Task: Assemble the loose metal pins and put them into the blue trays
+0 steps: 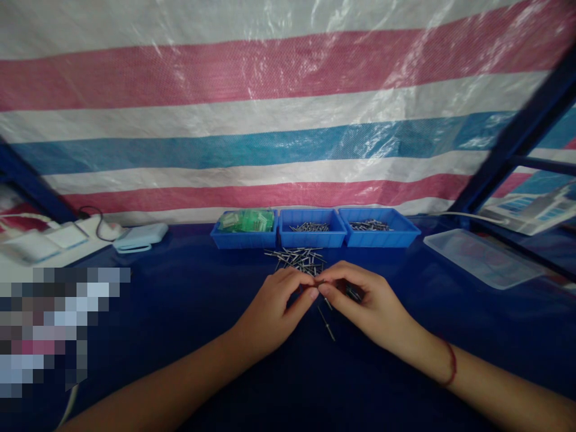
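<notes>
My left hand (279,306) is closed in a pinch, its thumb and index fingertips meeting those of my right hand (366,300). Whatever small piece sits between the left fingertips is mostly covered. From under the right thumb pokes the end of a blind rivet (328,303). Dark slim pieces (353,293) show inside the curl of the right fingers; I cannot tell if they are held. A loose blind rivet (330,330) lies on the table just below the hands. Behind the fingertips spreads a pile of blind rivets (299,259).
Three blue bins stand along the back: the left bin (245,241) holds green-clear bags, the middle bin (314,241) and right bin (382,240) metal rivets. A clear plastic lid (483,258) lies right. A power strip (67,240) and pale blue device (140,237) sit left.
</notes>
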Demonstrator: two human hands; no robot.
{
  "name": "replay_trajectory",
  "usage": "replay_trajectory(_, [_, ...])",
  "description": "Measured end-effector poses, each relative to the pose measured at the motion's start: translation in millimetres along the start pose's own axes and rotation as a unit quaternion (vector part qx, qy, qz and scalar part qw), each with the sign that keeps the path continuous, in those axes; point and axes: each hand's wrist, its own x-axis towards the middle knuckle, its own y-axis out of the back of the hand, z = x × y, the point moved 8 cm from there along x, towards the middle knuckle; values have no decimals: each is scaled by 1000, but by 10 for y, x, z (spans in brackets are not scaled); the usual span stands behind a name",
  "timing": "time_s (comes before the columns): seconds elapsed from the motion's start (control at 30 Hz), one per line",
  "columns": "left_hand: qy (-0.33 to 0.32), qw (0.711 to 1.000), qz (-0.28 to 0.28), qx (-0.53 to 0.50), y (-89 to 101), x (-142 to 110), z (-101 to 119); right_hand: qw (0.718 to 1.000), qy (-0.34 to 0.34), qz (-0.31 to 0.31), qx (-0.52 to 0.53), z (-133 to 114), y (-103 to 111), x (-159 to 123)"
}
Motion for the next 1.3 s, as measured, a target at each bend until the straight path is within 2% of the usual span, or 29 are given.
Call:
replay_trajectory(0.37, [20,999,-12,24,-18,18,-23,1000,6,1,-3,13,3,-15])
replay_trajectory(0.67, [8,999,49,-4,94,3,-17,999,-3,10,-33,45,23,-6])
replay_trajectory(0.93, [14,998,63,-14,100,-18,-44,985,79,3,-155,-52,44,26])
replay_trajectory(1.0, [22,998,63,-14,89,-26,-73,978,90,27,-187,-9,154,74])
replay_trajectory(1.1, [21,998,57,-16,76,-26,-78,954,84,114,-264,161,494,167])
replay_trajectory(1.2, [20,999,49,-10,69,-16,-54,901,26,199,-386,423,895,225])
replay_trajectory(1.3, [13,999,40,-1,55,-9,-18,852,-41,217,-475,651,1142,236])
